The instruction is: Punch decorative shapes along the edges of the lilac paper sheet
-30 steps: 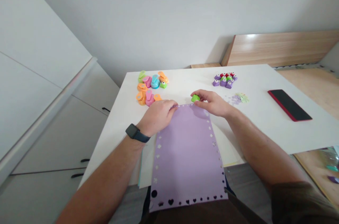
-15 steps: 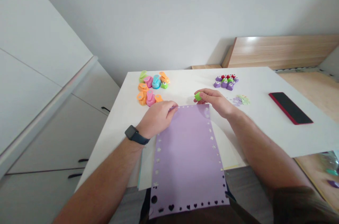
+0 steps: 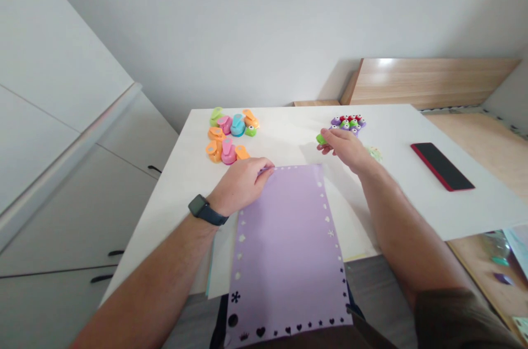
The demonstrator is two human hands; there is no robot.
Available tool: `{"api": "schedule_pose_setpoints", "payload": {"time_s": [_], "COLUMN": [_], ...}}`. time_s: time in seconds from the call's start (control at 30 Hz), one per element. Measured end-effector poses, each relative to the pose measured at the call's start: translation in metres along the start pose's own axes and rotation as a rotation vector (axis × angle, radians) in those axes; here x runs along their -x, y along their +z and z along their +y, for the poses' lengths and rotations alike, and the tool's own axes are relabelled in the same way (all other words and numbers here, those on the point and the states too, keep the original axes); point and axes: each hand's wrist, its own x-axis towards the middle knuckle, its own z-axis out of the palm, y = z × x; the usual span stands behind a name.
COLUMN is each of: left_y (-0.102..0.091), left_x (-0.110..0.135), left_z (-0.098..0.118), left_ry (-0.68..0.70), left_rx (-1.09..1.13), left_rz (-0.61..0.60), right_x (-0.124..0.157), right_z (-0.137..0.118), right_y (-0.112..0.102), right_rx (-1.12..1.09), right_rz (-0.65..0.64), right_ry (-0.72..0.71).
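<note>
A lilac paper sheet [image 3: 286,244] with punched shapes along its edges lies on the white table [image 3: 412,195] and hangs over its near edge. My left hand [image 3: 243,181], with a dark watch on the wrist, pinches the sheet's far left corner. My right hand [image 3: 345,147] is closed on a small green paper punch [image 3: 321,139], held above the table between the sheet and a cluster of small purple, red and green punches [image 3: 350,124].
A group of larger orange, pink, blue and green punches [image 3: 229,134] sits at the table's far left. Paper scraps [image 3: 374,153] lie right of my hand. A black phone in a red case [image 3: 442,166] lies at the right. White cabinets stand on the left.
My right hand has carried the green punch away from the sheet's far edge, up and to the right toward the small punches. My left hand has stayed on the sheet's corner.
</note>
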Motion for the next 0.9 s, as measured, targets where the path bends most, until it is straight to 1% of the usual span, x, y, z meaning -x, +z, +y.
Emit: {"api": "schedule_pose_setpoints", "payload": {"time_s": [0.07, 0.13, 0.23, 0.3, 0.4, 0.53, 0.63, 0.9], "left_y": [0.0, 0.001, 0.002, 0.004, 0.005, 0.006, 0.006, 0.005], "left_x": [0.0, -0.001, -0.001, 0.0, 0.0, -0.001, -0.001, -0.001], "left_z": [-0.001, -0.001, -0.003, -0.004, -0.005, -0.006, -0.006, -0.004], "left_ry": [0.004, 0.006, 0.01, 0.009, 0.011, 0.019, 0.015, 0.012], "left_rx": [-0.007, -0.015, -0.018, -0.023, -0.028, -0.034, -0.04, -0.041], "left_rz": [-0.005, -0.006, -0.01, -0.014, -0.02, -0.028, -0.036, -0.044], "right_x": [-0.005, -0.01, -0.015, -0.016, -0.017, -0.016, -0.016, -0.016], "right_z": [0.006, 0.012, 0.018, 0.02, 0.022, 0.021, 0.018, 0.016], "right_y": [-0.014, -0.027, -0.043, -0.048, -0.051, -0.053, -0.053, -0.054], "right_rx": [0.108, 0.169, 0.226, 0.25, 0.302, 0.446, 0.504, 0.568], "right_rz": [0.072, 0.111, 0.143, 0.145, 0.124, 0.105, 0.098, 0.066], "right_ry": [0.043, 0.106, 0.205, 0.246, 0.284, 0.336, 0.373, 0.349]}}
